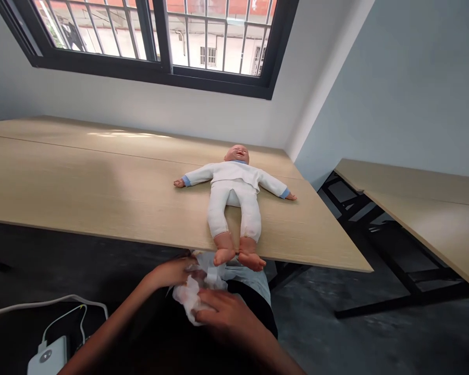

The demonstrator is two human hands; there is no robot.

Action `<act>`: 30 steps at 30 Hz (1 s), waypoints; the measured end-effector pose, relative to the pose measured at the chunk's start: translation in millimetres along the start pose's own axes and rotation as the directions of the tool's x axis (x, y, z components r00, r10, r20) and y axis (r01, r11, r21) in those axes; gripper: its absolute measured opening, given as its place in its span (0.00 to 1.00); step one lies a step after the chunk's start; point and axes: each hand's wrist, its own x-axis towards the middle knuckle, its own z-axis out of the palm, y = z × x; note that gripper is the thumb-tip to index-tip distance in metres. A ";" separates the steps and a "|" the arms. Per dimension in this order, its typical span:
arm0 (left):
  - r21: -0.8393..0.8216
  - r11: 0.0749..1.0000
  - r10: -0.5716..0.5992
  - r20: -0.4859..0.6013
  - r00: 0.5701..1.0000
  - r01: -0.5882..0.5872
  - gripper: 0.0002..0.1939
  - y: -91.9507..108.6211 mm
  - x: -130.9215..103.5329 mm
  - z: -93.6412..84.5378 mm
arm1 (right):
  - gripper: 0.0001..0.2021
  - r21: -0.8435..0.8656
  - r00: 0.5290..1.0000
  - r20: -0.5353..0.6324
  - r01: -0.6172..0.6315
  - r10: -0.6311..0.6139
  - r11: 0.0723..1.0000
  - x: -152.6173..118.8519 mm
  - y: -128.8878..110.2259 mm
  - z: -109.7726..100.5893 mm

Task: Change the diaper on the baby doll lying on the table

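Observation:
Below the table's front edge, both my hands are at a crumpled, thin white bundle [190,299] over my lap; its exact kind I cannot make out. My left hand [175,272] grips its upper left part, with the fingertips partly hidden in the folds. Closed on the lower right part is my right hand [224,311], its fingers bent. A baby doll [234,179] in a white suit with blue cuffs lies on its back just beyond, arms spread. Its bare feet stick out over the table edge, close above the bundle.
The doll lies on a light wooden table [82,187] that runs along the wall under a barred window [164,67]. A second table [426,208] with dark legs stands at the right. At the lower left are a white power bank [50,357] and white cables [58,300].

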 end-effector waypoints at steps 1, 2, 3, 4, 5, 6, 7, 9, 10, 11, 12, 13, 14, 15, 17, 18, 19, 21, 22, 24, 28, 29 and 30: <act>0.020 1.000 0.010 0.015 1.000 -0.010 0.14 2.4 -1.8 -1.1 | 0.09 0.079 1.000 0.013 0.008 -0.009 0.997 2.9 -4.7 -3.7; 0.021 0.999 0.025 0.035 0.999 -0.026 0.16 6.0 -3.7 -3.1 | 0.07 0.173 1.000 0.021 0.018 -0.022 0.985 6.0 -9.8 -8.3; 0.003 0.999 0.046 0.061 0.997 -0.046 0.18 11.0 -5.7 -6.5 | 0.06 0.270 0.999 0.037 0.029 -0.040 0.962 9.1 -15.3 -13.4; -0.018 0.998 0.063 0.098 0.993 -0.062 0.20 17.4 -8.2 -11.4 | 0.06 0.365 0.997 0.051 0.040 -0.063 0.930 12.2 -20.7 -18.6; -0.038 0.996 0.082 0.141 0.987 -0.077 0.21 25.1 -11.5 -17.6 | 0.05 0.450 0.994 0.064 0.048 -0.086 0.892 15.0 -25.8 -23.6; -0.058 0.994 0.098 0.189 0.977 -0.089 0.20 33.7 -15.7 -25.2 | 0.05 0.522 0.992 0.072 0.052 -0.105 0.852 17.3 -30.2 -28.2; -0.074 0.993 0.105 0.223 0.969 -0.090 0.20 42.9 -21.0 -33.6 | 0.05 0.579 0.991 0.072 0.048 -0.110 0.814 19.0 -33.8 -32.4; -0.121 0.990 0.103 0.269 0.958 -0.073 0.19 60.1 -35.6 -51.8 | 0.06 0.670 0.994 0.066 0.017 -0.082 0.742 20.1 -38.8 -40.2; -0.142 0.988 0.093 0.287 0.953 -0.054 0.19 67.0 -44.7 -60.7 | 0.08 0.715 0.996 0.055 0.005 -0.063 0.699 19.6 -40.6 -44.3; -0.166 0.986 0.082 0.301 0.950 -0.032 0.19 72.0 -54.6 -68.9 | 0.10 0.757 0.998 0.054 -0.016 -0.038 0.653 18.5 -42.4 -48.8; -0.193 0.981 0.068 0.299 0.952 -0.009 0.18 75.2 -64.8 -76.1 | 0.13 0.797 0.998 0.058 -0.037 -0.016 0.602 17.0 -44.3 -53.6; -0.223 0.975 0.047 0.258 0.965 0.012 0.18 76.7 -74.9 -81.9 | 0.16 0.828 0.998 0.070 -0.059 0.001 0.557 15.4 -46.5 -58.5; -0.252 0.968 0.025 0.134 0.991 0.009 0.17 76.8 -84.0 -86.2 | 0.18 0.847 0.996 0.093 -0.084 0.010 0.525 13.7 -48.6 -63.0; -0.274 0.962 -0.003 -0.026 1.000 -0.004 0.17 76.3 -91.7 -88.9 | 0.20 0.852 0.993 0.116 -0.108 0.017 0.512 12.4 -50.5 -66.6; -0.298 0.951 -0.054 -0.404 0.913 -0.076 0.19 75.4 -101.1 -89.4 | 0.21 0.835 0.989 0.138 -0.146 0.056 0.530 10.8 -51.5 -68.4; -0.297 0.947 -0.067 -0.555 0.829 -0.122 0.22 75.7 -102.3 -87.7 | 0.20 0.822 0.987 0.124 -0.160 0.103 0.546 10.8 -49.9 -66.0; -0.298 0.940 -0.077 -0.660 0.748 -0.167 0.26 76.7 -101.5 -85.1 | 0.19 0.808 0.980 0.095 -0.179 0.176 0.561 11.3 -46.6 -61.6; -0.345 0.905 -0.096 -0.736 0.670 -0.250 0.36 79.2 -94.9 -78.5 | 0.18 0.781 0.933 -0.006 -0.220 0.359 0.585 13.7 -36.5 -49.6; -0.392 0.877 -0.109 -0.727 0.678 -0.279 0.41 80.2 -90.2 -75.2 | 0.18 0.767 0.893 -0.063 -0.243 0.446 0.594 15.4 -30.9 -43.9; -0.504 0.806 -0.143 -0.674 0.724 -0.310 0.50 81.0 -80.6 -69.3 | 0.18 0.743 0.813 -0.157 -0.277 0.561 0.609 19.4 -23.0 -37.1; -0.599 0.709 -0.163 -0.653 0.740 -0.373 0.55 83.0 -70.0 -60.7 | 0.25 0.694 0.816 -0.181 -0.290 0.550 0.659 27.1 -31.3 -46.2; -0.608 0.691 -0.153 -0.653 0.742 -0.392 0.56 85.3 -69.0 -58.8 | 0.27 0.689 0.836 -0.168 -0.279 0.522 0.669 29.1 -36.6 -50.6; -0.615 0.673 -0.138 -0.649 0.748 -0.410 0.57 88.5 -68.2 -57.0 | 0.28 0.695 0.853 -0.162 -0.259 0.497 0.671 31.2 -41.7 -54.6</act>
